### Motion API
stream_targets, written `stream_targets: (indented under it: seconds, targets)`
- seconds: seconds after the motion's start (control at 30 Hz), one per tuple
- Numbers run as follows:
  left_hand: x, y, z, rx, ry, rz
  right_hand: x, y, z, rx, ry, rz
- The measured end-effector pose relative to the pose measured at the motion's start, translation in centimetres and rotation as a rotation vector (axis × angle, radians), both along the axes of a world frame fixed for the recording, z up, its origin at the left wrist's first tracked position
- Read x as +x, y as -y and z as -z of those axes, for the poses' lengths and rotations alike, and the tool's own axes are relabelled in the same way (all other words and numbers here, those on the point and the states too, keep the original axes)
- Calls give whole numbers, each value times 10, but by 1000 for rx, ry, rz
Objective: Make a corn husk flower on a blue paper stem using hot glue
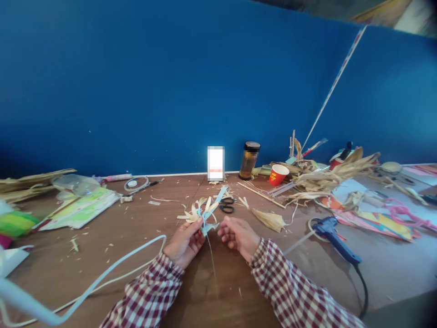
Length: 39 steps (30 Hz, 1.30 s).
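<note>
While the left hand [186, 241] pinches a small bundle of curled cream and pale-blue papery strips [206, 214], I see its long blue strip [220, 194] slant forward and rightward from that grip; the right hand [241, 236], loosely curled, sits just beside the bundle's right edge (whether it grips anything, I cannot tell from out here).

1. The light-blue strip [218, 197] is narrow and held at a slant, its upper end leaning right; its lower part looks bunched.
2. The pale strips [191, 214], thin and curled, spread beside it.
3. A thin thread [212, 257] trails below.
</note>
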<state>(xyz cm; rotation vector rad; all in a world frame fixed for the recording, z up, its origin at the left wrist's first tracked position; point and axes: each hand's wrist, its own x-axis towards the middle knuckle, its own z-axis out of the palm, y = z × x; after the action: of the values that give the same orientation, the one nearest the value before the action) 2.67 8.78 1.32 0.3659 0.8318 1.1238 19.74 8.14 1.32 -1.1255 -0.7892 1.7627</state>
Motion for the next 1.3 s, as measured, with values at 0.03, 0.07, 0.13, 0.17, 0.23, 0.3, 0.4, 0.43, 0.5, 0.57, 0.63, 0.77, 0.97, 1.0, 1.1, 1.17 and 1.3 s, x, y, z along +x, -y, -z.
stream_targets:
  seconds: [0.03,0.07,0.13,0.17,0.23,0.3,0.4,0.43,0.5,0.57,0.63,0.77,0.97,1.0,1.1,1.17,1.3]
  targets:
    - [0,0,0,1,7,-4,-1,0,1,7,-8,27]
    - [0,0,0,8,14,-5,-2,1,2,18,-25,50]
    - [1,0,0,19,18,-6,-5,3,3,38,-84,60]
    - [2,0,0,20,14,-7,-7,4,2,44,-113,50]
    - [4,1,-1,13,-2,-6,-9,7,0,47,-153,18]
    - [6,2,-2,7,-13,-1,-10,8,-2,46,-164,4]
    - [8,3,-4,-3,-17,-7,-9,7,-1,36,-137,39]
    - [9,4,-4,-8,-17,-11,-9,6,0,31,-125,57]
    - [9,4,-4,-8,-16,-10,-8,4,2,26,-107,82]
    - [9,3,-3,0,-19,2,-7,3,4,27,-101,83]
    - [9,3,-3,2,-23,5,-7,3,4,33,-103,70]
    - [7,2,-2,-4,-23,-24,-9,2,5,81,-60,85]
    - [6,2,-2,-5,-28,-21,-7,-3,9,184,140,179]
    - [6,2,-2,-12,-35,-21,-6,-3,9,199,172,190]
    - [7,3,-3,-23,-39,-16,-3,-3,8,245,275,234]
    - [8,3,-3,-27,-35,-8,-2,-3,7,281,340,248]
    - [10,4,-2,-37,-29,4,-4,0,3,283,311,174]
